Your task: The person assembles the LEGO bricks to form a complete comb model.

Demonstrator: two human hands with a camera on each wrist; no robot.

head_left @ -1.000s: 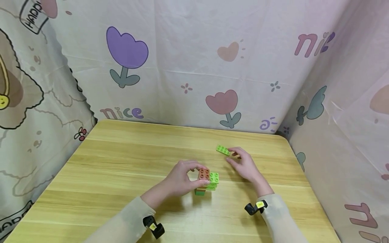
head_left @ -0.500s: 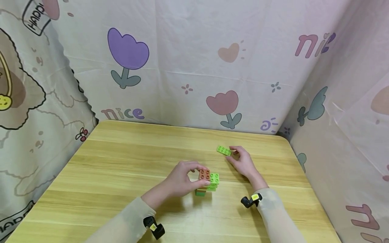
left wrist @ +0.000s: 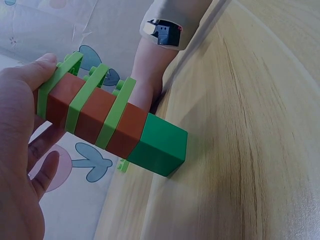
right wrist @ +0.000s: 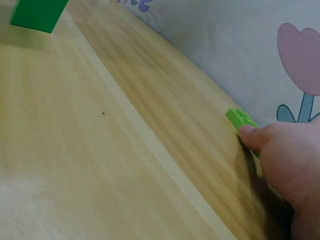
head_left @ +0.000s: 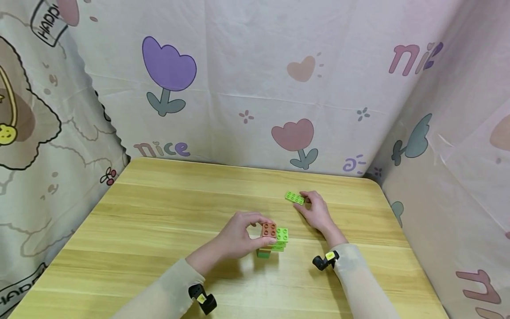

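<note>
My left hand [head_left: 239,235] pinches the top brown brick [head_left: 268,229] of a stacked tower between thumb and fingers. In the left wrist view the tower alternates brown bricks [left wrist: 95,109] with light green plates [left wrist: 86,97], studs sticking out to one side, above a dark green brick [left wrist: 159,144] at its base. Farther back on the table lies a loose light green plate [head_left: 293,197] with two rows of studs. At its right end is my right hand [head_left: 316,212], thumb and fingers on either side of it. The right wrist view shows the thumb against the plate [right wrist: 239,118]; the other fingers are hidden there.
The wooden table [head_left: 179,190] has a patterned cloth [head_left: 239,79] hanging behind it and at both sides. A black wrist camera [head_left: 202,299] sits on the left sleeve, and another wrist camera [head_left: 324,260] on the right sleeve.
My right hand has drawn in slightly leftward, its thumb and fingers coming round the end of the loose plate. The left hand and the tower have stayed in place.
</note>
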